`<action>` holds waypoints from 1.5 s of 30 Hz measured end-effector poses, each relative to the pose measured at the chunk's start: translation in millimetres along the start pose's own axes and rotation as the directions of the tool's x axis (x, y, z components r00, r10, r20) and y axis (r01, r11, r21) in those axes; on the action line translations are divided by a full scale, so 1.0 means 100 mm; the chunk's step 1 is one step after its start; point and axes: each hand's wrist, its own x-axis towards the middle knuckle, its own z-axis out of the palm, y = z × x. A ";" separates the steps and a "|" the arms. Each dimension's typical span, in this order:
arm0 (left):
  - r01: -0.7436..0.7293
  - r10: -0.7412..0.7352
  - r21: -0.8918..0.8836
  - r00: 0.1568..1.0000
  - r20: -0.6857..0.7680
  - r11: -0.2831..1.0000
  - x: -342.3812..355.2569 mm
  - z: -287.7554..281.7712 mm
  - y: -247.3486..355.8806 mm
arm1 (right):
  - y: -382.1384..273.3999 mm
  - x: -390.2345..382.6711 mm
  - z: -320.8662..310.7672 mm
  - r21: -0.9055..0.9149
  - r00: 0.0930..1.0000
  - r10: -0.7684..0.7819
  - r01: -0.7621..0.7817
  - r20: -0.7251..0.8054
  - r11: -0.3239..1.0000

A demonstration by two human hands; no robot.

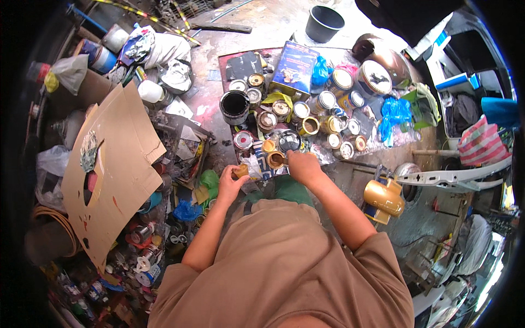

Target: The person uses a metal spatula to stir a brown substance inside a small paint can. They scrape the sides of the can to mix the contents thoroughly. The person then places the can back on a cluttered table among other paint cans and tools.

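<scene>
My left hand (229, 187) is in front of the table's near edge, its fingers closed round a small ochre, lid-like piece (240, 171). To its right, my right hand (304, 166) grips a short dark stirring tool (284, 160), most of it hidden by the fingers. That tool reaches over a small open can of ochre paint (274, 160) at the table's front. Right behind the can are another small ochre-topped container (268, 146) and a dark, shiny round container (289, 141). A can with a red-centred lid (243, 140) stands to their left.
Several paint cans crowd the table, with an open black can (234, 105) and a tall blue tin (293, 69). Blue plastic bags (395, 116) lie at the right. A cardboard sheet (117, 169) leans at left; a gold-coloured part (384, 198) is at right.
</scene>
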 end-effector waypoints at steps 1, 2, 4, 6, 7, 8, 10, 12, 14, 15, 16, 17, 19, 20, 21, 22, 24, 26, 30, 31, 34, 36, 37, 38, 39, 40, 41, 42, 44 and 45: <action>-0.033 0.035 0.034 0.998 -0.045 0.999 0.02 0.05 -0.03 | -0.02 0.03 0.00 0.021 1.000 -0.014 0.015 -0.026 1.000; -0.061 0.067 0.070 0.994 -0.090 0.996 0.04 0.10 -0.05 | -0.05 0.05 -0.01 0.043 0.998 -0.031 0.033 -0.050 0.999; -0.062 0.087 0.158 0.984 -0.154 0.985 0.11 0.22 -0.07 | -0.09 0.09 -0.03 0.118 0.997 -0.022 0.031 -0.077 0.992; -0.009 0.060 0.255 0.979 -0.194 0.967 0.24 0.37 -0.02 | -0.12 0.08 -0.03 0.279 0.983 -0.015 0.066 -0.181 0.958; -0.023 0.077 0.260 0.977 -0.201 0.965 0.30 0.42 0.00 | -0.13 0.06 -0.03 0.355 0.973 -0.006 0.090 -0.231 0.930; -0.036 0.093 0.264 0.974 -0.208 0.964 0.34 0.47 -0.01 | -0.13 0.06 0.00 0.461 0.955 -0.030 0.171 -0.296 0.871; -0.038 0.098 0.280 0.974 -0.203 0.959 0.42 0.57 -0.03 | -0.13 0.00 0.07 0.457 0.954 -0.055 0.191 -0.294 0.869; -0.049 0.116 0.348 0.978 -0.172 0.936 0.47 0.62 -0.12 | -0.15 -0.03 0.07 0.431 0.953 -0.062 0.191 -0.297 0.882; -0.075 0.155 0.385 0.971 -0.182 0.920 0.46 0.66 -0.13 | -0.16 -0.05 0.07 0.380 0.950 -0.046 0.167 -0.309 0.910; -0.094 0.186 0.388 0.961 -0.207 0.917 0.40 0.67 -0.10 | -0.16 -0.06 0.07 0.356 0.948 -0.033 0.151 -0.316 0.922; -0.113 0.216 0.391 0.948 -0.232 0.913 0.35 0.69 -0.07 | -0.17 -0.06 0.07 0.384 0.944 -0.036 0.168 -0.328 0.908; -0.083 0.183 0.358 0.949 -0.257 0.930 0.34 0.70 -0.09 | -0.21 -0.06 0.07 0.415 0.938 -0.037 0.188 -0.345 0.890; -0.025 0.116 0.289 0.946 -0.302 0.957 0.33 0.73 -0.13 | -0.21 -0.06 0.06 0.441 0.936 -0.066 0.224 -0.345 0.869; 0.042 0.036 0.248 0.952 -0.303 0.968 0.35 0.72 -0.12 | -0.19 -0.06 0.06 0.439 0.941 -0.091 0.236 -0.327 0.867; 0.110 -0.045 0.206 0.953 -0.300 0.972 0.37 0.71 -0.11 | -0.17 -0.06 0.07 0.436 0.944 -0.115 0.248 -0.309 0.865; 0.179 -0.125 0.165 0.948 -0.294 0.970 0.39 0.70 -0.10 | -0.14 -0.07 0.07 0.407 0.952 -0.104 0.220 -0.287 0.887; 0.181 -0.134 0.129 0.942 -0.308 0.975 0.45 0.67 -0.02 | -0.11 -0.05 0.05 0.349 0.966 -0.079 0.164 -0.246 0.923; 0.162 -0.122 0.105 0.941 -0.316 0.981 0.49 0.64 -0.02 | -0.07 -0.01 0.08 0.363 0.949 -0.072 0.187 -0.306 0.913; 0.146 -0.146 -0.023 0.940 -0.309 0.989 0.52 0.61 -0.11 | -0.11 -0.02 0.06 0.431 0.942 -0.158 0.280 -0.297 0.858; 0.157 -0.174 -0.080 0.937 -0.304 0.984 0.52 0.60 -0.12 | -0.11 -0.02 0.03 0.412 0.947 -0.150 0.262 -0.285 0.873; 0.219 -0.260 -0.163 0.919 -0.297 0.962 0.45 0.55 -0.33 | -0.10 -0.01 -0.04 0.371 0.952 -0.132 0.233 -0.277 0.899; 0.163 -0.198 -0.135 0.928 -0.317 0.977 0.49 0.41 -0.01 | -0.03 0.04 0.06 0.370 0.943 -0.100 0.221 -0.319 0.902; 0.135 -0.168 -0.122 0.932 -0.323 0.983 0.48 0.32 0.25 | -0.03 0.03 0.07 0.390 0.931 -0.121 0.259 -0.344 0.884; 0.066 -0.077 -0.045 0.941 -0.328 0.997 0.59 0.22 0.53 | -0.05 0.01 0.08 0.407 0.919 -0.145 0.299 -0.368 0.863; -0.001 0.010 0.027 0.949 -0.314 1.000 0.73 0.16 0.78 | -0.07 -0.02 0.10 0.421 0.905 -0.169 0.339 -0.390 0.842; -0.070 0.096 0.097 0.950 -0.297 0.993 0.92 0.12 1.00 | -0.07 -0.03 0.13 0.405 0.925 -0.181 0.315 -0.334 0.859; -0.086 0.113 0.117 0.963 -0.244 0.989 1.14 0.13 1.23 | -0.06 -0.03 0.10 0.405 0.924 -0.169 0.308 -0.343 0.861; -0.104 0.129 0.137 0.973 -0.192 0.985 1.37 0.18 1.40 | -0.06 -0.04 0.05 0.404 0.922 -0.159 0.304 -0.354 0.862; -0.166 0.177 0.108 0.979 -0.105 0.980 1.81 0.42 1.48 | -0.05 -0.03 0.00 0.417 0.908 -0.139 0.312 -0.395 0.854; -0.159 0.171 0.145 0.982 -0.076 0.977 1.99 0.55 1.48 | -0.05 -0.01 0.02 0.430 0.895 -0.131 0.327 -0.426 0.842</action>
